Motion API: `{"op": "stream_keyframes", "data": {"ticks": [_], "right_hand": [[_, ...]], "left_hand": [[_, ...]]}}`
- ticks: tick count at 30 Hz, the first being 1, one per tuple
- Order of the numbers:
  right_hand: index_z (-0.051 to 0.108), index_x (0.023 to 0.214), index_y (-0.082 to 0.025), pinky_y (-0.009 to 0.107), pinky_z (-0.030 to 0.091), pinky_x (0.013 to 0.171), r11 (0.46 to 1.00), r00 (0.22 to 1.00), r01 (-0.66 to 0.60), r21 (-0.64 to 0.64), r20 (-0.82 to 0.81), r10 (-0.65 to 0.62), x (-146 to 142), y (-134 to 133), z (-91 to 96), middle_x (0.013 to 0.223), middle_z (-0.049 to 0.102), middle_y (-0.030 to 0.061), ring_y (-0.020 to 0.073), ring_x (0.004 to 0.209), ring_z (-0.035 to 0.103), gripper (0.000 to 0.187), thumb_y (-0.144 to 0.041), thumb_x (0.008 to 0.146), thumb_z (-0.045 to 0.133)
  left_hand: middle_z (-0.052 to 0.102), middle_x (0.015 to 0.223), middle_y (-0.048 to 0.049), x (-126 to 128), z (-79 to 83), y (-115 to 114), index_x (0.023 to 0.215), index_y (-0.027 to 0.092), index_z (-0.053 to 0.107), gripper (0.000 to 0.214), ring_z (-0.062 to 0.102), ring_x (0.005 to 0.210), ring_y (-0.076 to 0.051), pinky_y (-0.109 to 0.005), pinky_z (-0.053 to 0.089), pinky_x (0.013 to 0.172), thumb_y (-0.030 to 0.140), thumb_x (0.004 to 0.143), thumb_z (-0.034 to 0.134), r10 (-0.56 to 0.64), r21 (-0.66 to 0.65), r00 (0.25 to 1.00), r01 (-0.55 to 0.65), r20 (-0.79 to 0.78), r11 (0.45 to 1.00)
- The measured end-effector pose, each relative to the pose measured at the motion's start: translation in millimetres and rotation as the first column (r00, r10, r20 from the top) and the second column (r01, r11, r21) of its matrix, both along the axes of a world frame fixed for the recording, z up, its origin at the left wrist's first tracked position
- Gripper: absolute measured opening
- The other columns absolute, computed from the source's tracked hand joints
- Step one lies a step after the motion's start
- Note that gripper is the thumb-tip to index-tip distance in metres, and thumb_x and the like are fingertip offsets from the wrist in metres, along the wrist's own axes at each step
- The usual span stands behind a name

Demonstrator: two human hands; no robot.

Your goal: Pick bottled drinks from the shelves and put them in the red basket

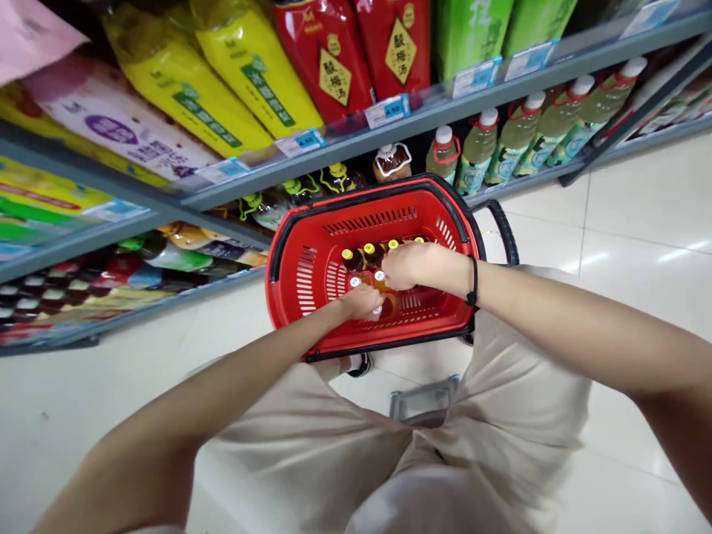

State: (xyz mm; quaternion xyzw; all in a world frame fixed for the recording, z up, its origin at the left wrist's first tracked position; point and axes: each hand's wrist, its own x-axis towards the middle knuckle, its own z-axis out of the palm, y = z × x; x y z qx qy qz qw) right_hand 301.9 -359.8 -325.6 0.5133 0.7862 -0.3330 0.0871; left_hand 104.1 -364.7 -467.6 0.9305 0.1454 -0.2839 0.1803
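Observation:
A red shopping basket (289, 274) with a black rim sits in front of my knees, holding several upright bottles with yellow caps (351, 257). Both my hands reach down into it. My left hand (361, 302) is closed over the top of a white-capped bottle near the basket's front. My right hand (409, 265), with a black band on the wrist, is closed round the top of another bottle in the middle. What the fingers grip is mostly hidden under the hands.
Grey store shelves (389, 122) run along the far side, with yellow, red and green bags above and rows of bottles (517, 137) below. A black basket handle (503, 226) sticks out to the right. A metal frame (426, 397) stands on the white tiled floor.

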Motion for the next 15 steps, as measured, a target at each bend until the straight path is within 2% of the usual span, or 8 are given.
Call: {"op": "stream_keyframes", "data": {"ticks": [3, 6, 10, 13, 15], "right_hand": [[0.078, 0.092, -0.008, 0.052, 0.059, 0.097, 0.998, 0.995, 0.006, -0.055, 0.099, 0.000, -3, 0, 15.9, 0.101, 0.076, 0.0246, 0.0428, 0.108, 0.073, 0.016, -0.017, 0.079, 0.075], [0.081, 0.101, -0.006, 0.054, 0.059, 0.097, 0.998, 0.987, 0.001, -0.070, 0.163, 0.010, -5, -2, 30.8, 0.110, 0.076, 0.0269, 0.0441, 0.109, 0.074, 0.021, -0.019, 0.086, 0.074], [0.078, 0.125, -0.001, 0.053, 0.059, 0.100, 0.983, 0.951, -0.114, -0.147, 0.269, 0.151, -6, -1, 51.0, 0.126, 0.072, 0.0296, 0.0435, 0.117, 0.072, 0.037, -0.024, 0.102, 0.060], [0.073, 0.137, -0.002, 0.048, 0.059, 0.103, 0.970, 0.918, -0.142, -0.196, 0.340, 0.203, -7, -1, 61.9, 0.135, 0.069, 0.0280, 0.0400, 0.125, 0.070, 0.043, -0.026, 0.107, 0.055], [0.071, 0.140, -0.002, 0.047, 0.058, 0.104, 0.965, 0.900, -0.149, -0.214, 0.375, 0.222, -7, -1, 64.3, 0.137, 0.069, 0.0272, 0.0389, 0.126, 0.070, 0.045, -0.028, 0.108, 0.053]], "left_hand": [[0.075, 0.105, -0.0257, 2, -2.0, 1, 0.110, 0.004, 0.076, 0.037, 0.074, 0.100, -0.037, -0.045, 0.054, 0.091, 0.026, 0.080, 0.071, 0.034, -0.001, 0.999, -0.034, -0.009, 0.999], [0.076, 0.104, -0.0249, 6, 5.9, 3, 0.105, 0.006, 0.078, 0.037, 0.074, 0.096, -0.038, -0.043, 0.053, 0.085, 0.033, 0.081, 0.073, 0.080, -0.016, 0.994, -0.082, -0.076, 0.997], [0.077, 0.084, -0.0139, 11, 23.0, 23, 0.085, 0.014, 0.079, 0.040, 0.069, 0.072, -0.027, -0.033, 0.046, 0.066, 0.052, 0.085, 0.070, 0.156, -0.112, 0.970, -0.179, -0.187, 0.977], [0.075, 0.074, -0.0057, 11, 31.7, 40, 0.075, 0.018, 0.076, 0.039, 0.063, 0.061, -0.018, -0.028, 0.041, 0.060, 0.054, 0.089, 0.067, 0.198, -0.215, 0.944, -0.258, -0.262, 0.942], [0.076, 0.073, -0.0042, 9, 33.6, 46, 0.072, 0.018, 0.074, 0.041, 0.063, 0.061, -0.015, -0.026, 0.040, 0.060, 0.054, 0.090, 0.067, 0.225, -0.261, 0.929, -0.305, -0.295, 0.916]]}}
